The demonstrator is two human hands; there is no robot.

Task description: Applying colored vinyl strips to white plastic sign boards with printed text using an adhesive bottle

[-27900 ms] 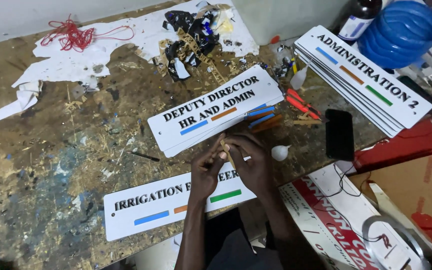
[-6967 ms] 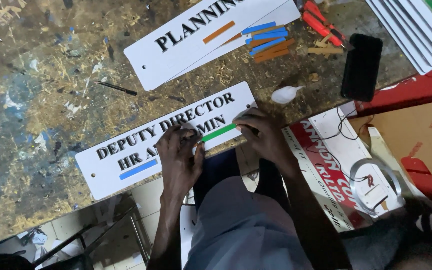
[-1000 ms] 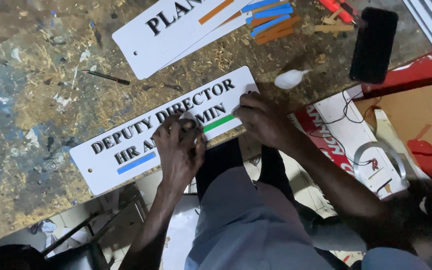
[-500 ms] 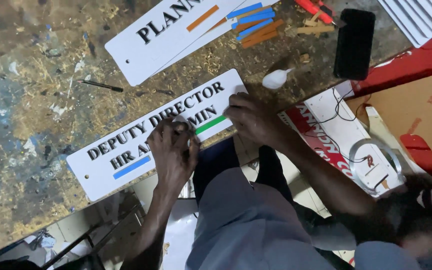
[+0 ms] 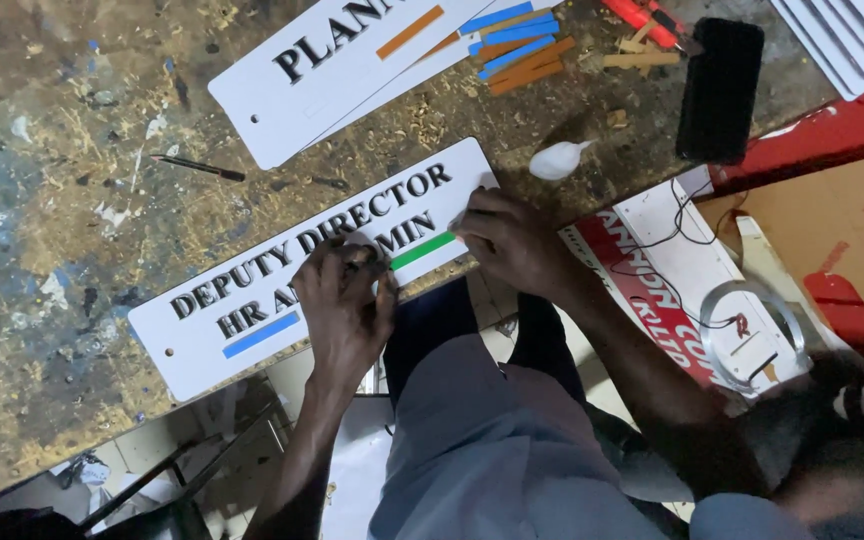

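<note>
A long white sign plate point(image 5: 252, 300) with black raised letters, a blue strip point(image 5: 261, 334) and a green strip point(image 5: 423, 250) lies at the near edge of the worn wooden bench point(image 5: 62, 180). My left hand point(image 5: 347, 305) rests on the middle of the plate, fingers pressing down over the lettering. At the plate's right end my right hand point(image 5: 512, 240) presses just beside the green strip. Neither hand grips anything that I can see.
A second white sign plate point(image 5: 337, 70) lies further back, with loose blue and orange strips point(image 5: 517, 50) beside it. A black phone point(image 5: 720, 88), a small white glue bottle point(image 5: 557, 160), a thin pencil point(image 5: 197, 168), red tools and a red-and-white board point(image 5: 672, 290) surround the work.
The view shifted slightly; both hands stay pressed on the plate, the left one still over the middle letters, the right at the green strip.
</note>
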